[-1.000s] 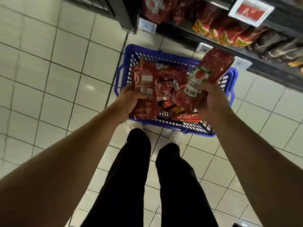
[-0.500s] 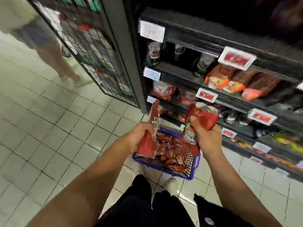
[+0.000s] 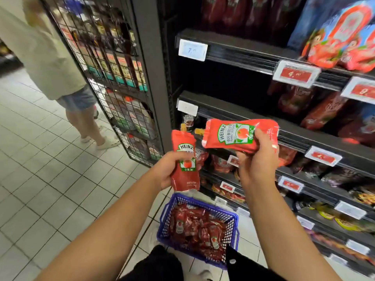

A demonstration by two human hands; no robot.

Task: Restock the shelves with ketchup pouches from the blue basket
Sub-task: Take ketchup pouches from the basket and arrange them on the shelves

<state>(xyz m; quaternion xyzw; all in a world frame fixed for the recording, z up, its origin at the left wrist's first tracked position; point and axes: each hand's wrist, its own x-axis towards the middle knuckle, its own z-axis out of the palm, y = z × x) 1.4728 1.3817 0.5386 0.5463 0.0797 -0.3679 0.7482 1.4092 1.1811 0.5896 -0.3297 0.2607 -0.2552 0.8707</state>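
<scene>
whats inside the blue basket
The blue basket on the floor holds a heap of red ketchup pouches, some with their labels facing up. The top layer covers whatever lies beneath, and a dark garment hides the basket's near corner.

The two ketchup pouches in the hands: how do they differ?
The left hand's pouch stands upright, label reading straight; the right hand's pouch lies sideways, higher and nearer the shelf. The left hand grips its pouch's side, the right hand holds from underneath. Both are red Heinz pouches.
</scene>
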